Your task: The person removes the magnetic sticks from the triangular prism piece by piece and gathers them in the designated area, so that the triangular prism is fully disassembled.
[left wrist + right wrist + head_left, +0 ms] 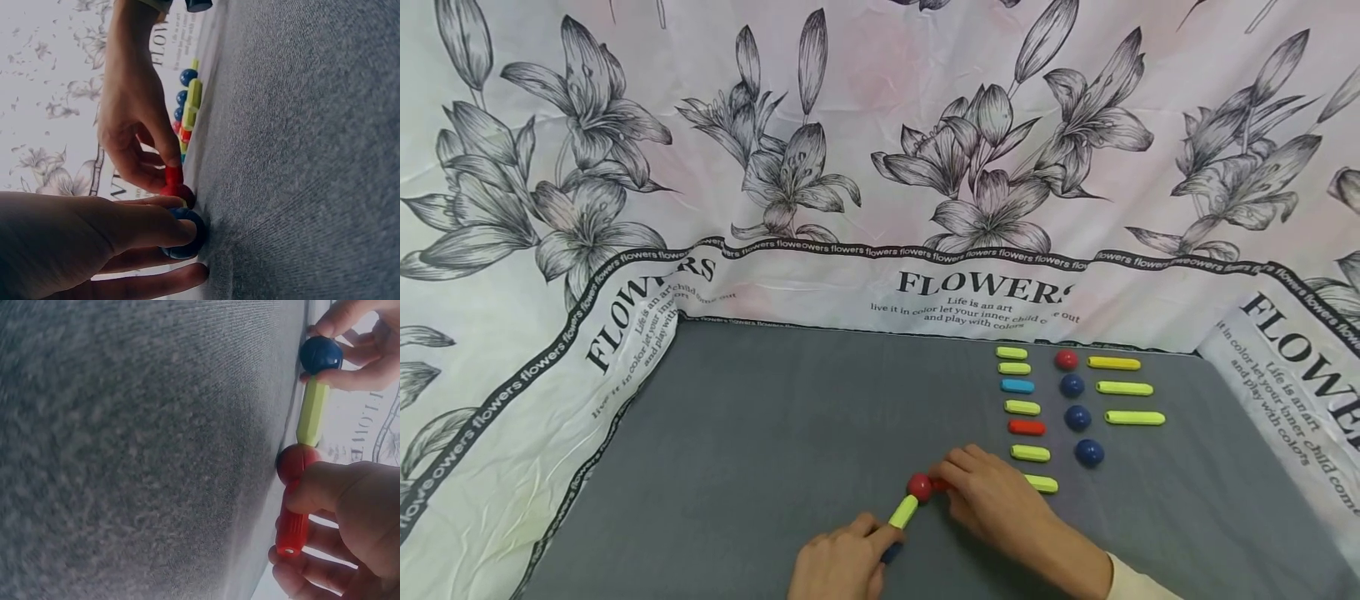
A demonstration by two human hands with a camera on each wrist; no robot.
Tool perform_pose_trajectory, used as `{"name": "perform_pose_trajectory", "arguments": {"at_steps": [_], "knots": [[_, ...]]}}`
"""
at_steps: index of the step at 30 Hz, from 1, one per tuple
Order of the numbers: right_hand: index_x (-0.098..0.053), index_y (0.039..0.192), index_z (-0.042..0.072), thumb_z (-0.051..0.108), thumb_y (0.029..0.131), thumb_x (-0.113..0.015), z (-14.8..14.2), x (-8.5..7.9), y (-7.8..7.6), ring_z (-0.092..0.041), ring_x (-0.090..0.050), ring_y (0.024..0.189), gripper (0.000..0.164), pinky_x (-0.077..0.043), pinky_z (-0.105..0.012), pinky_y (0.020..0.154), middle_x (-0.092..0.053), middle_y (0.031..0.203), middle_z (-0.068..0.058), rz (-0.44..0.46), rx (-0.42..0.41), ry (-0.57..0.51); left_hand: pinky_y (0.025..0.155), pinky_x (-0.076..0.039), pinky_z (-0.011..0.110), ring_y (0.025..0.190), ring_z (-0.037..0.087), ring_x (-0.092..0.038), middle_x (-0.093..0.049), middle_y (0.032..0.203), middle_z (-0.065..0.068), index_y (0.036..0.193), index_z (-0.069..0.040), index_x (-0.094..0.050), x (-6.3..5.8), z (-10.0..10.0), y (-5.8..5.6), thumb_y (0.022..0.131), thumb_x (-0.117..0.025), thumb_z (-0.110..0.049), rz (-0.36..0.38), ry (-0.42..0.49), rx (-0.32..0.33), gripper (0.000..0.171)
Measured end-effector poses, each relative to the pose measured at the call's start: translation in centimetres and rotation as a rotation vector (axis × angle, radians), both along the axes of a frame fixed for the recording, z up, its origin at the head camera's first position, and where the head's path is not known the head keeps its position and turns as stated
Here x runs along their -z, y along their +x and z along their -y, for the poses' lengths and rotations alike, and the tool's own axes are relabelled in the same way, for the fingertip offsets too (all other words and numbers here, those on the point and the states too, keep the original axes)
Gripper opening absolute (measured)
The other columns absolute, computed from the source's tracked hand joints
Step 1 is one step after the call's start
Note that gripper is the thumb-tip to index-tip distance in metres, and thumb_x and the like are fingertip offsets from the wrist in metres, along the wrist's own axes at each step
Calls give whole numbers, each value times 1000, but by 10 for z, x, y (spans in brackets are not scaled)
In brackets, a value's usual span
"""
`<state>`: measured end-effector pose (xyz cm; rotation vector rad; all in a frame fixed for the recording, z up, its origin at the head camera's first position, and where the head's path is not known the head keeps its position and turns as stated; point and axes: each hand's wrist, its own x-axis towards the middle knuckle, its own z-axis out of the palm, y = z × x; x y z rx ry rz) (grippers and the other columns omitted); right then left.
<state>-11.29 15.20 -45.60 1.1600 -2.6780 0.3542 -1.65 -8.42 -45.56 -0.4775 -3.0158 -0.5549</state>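
Note:
Near the front of the grey cloth, a blue ball (321,355), a yellow-green rod (312,411), a red ball (294,464) and a red rod (292,531) are joined end to end. My left hand (842,560) pinches the blue ball, which it mostly covers in the head view. With thumb and fingers my right hand (1000,504) grips the red rod at the other end. In the right wrist view the red rod touches the red ball, and its free end shows a small pale tip.
Right of my hands lies a column of short rods, mostly yellow-green (1030,453), with one blue rod (1017,386) and one red rod (1026,427). Beside it are a red ball (1066,360), several blue balls (1089,452) and longer yellow rods (1135,417). Flower-printed cloth (820,283) rises behind.

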Motion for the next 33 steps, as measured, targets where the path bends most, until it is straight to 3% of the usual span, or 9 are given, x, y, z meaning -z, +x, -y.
{"name": "perform_pose_trajectory", "arguments": {"at_steps": [6,16,25,33], "knots": [[-74,110,22,6,80,-81,-3,-2,-1,-7,-54,87,35,-54,-29,77,-62,97,13,21,-8,19,44,-31,22,52,2,-40,-70,97,-13,101,-34,-80,3,1,0,74,-81,-2,-75,1,-19,42],[-75,112,27,8,83,-83,-15,-8,1,-4,-51,89,35,-55,-26,78,-60,99,17,87,31,9,45,-34,22,56,3,-51,-72,100,-14,99,-34,-79,7,3,-1,74,-84,-5,-153,-12,-18,39],[-73,114,31,8,83,-86,-37,-19,7,-1,-54,89,41,-56,-26,77,-58,101,21,93,82,-13,45,-35,22,56,3,-51,-72,100,-14,99,-32,-79,8,2,-2,72,-82,-3,-147,2,-12,40],[-70,122,31,10,82,-90,-62,-25,19,-2,-57,96,50,-58,-26,79,-59,106,20,122,204,1,48,-39,24,60,3,-55,-72,101,-13,99,-32,-78,7,2,-1,74,-90,-17,-127,-1,-1,31]]}}
